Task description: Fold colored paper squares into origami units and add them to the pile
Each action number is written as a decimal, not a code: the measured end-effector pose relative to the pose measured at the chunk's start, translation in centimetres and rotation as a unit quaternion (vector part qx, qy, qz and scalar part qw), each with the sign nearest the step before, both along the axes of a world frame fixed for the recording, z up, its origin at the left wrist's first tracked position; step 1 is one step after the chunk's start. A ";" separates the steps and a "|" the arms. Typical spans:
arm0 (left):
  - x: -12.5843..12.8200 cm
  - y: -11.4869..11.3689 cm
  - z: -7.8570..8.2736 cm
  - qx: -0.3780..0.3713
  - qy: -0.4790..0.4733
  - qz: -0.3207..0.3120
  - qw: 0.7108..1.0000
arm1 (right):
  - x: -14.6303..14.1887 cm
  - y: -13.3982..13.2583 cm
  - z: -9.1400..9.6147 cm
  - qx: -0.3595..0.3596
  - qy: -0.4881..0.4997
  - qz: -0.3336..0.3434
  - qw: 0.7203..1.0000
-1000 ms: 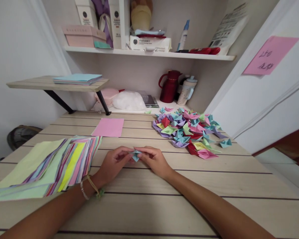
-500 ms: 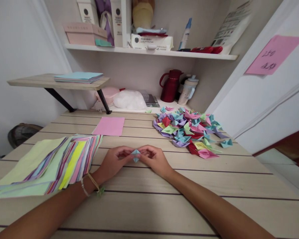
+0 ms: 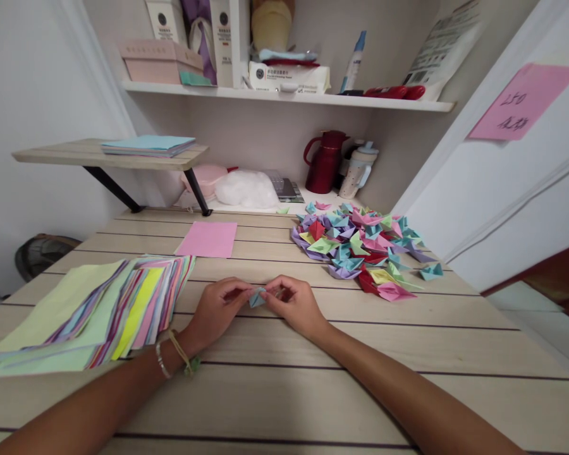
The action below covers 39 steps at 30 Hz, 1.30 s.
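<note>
A small folded piece of light-blue paper (image 3: 256,297) is held between my two hands, just above the wooden table (image 3: 284,392). My left hand (image 3: 222,308) pinches its left edge between thumb and fingertips. On the other side, my right hand (image 3: 294,304) pinches the right edge in the same way. The fingertips cover part of the folds. Beyond my right hand lies a heap of folded paper boats (image 3: 355,243) in several colours. A fanned stack of coloured paper sheets (image 3: 95,309) rests to the left of my left hand.
One pink square sheet (image 3: 207,239) lies behind my left hand. A small raised shelf (image 3: 152,158) bears a stack of blue paper (image 3: 146,145). Along the back stand a dark red jug (image 3: 327,163) and a pale bottle (image 3: 358,172). A pink note (image 3: 524,102) hangs at the right.
The blue paper has turned and tilted between the fingers, from a diamond shape to a slanted one. Both hands stay in nearly the same place.
</note>
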<state>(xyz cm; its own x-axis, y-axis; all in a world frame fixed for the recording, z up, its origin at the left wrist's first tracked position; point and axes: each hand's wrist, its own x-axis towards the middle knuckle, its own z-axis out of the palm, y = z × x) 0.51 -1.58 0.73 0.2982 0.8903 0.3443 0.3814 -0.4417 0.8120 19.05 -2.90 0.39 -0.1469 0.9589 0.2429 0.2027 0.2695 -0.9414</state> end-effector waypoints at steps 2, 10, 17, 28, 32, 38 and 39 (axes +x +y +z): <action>0.0 0.0 0.0 -0.002 -0.005 0.006 1.000 | 0.0 0.0 -0.1 -0.004 -0.002 -0.001 1.000; -0.2 -0.1 0.5 0.050 0.030 -0.008 0.998 | 0.1 0.2 -0.3 -0.006 -0.014 0.003 1.000; 0.0 -0.2 0.7 0.030 0.031 0.000 0.999 | 0.2 0.3 -0.6 0.032 -0.031 0.001 0.999; 0.4 0.3 -0.1 -0.086 -0.113 0.009 0.990 | -0.2 0.3 -0.8 -0.014 -0.019 0.012 1.000; 0.4 0.1 0.0 -0.083 -0.107 0.017 0.991 | -0.2 0.1 -0.6 0.011 -0.019 -0.003 1.000; 0.6 0.0 0.3 -0.100 -0.124 0.024 0.987 | -0.1 -0.1 -0.4 0.033 -0.047 -0.009 0.998; 0.5 0.2 0.2 -0.111 -0.138 0.018 0.984 | -0.1 -0.1 -0.4 0.028 -0.047 -0.012 0.998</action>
<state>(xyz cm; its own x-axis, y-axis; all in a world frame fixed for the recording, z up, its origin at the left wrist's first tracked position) 1.01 -1.43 0.95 0.1883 0.9608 0.2033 0.1456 -0.2320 0.9618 18.93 -3.04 0.00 -0.1482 0.9476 0.2832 0.2964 0.3157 -0.9014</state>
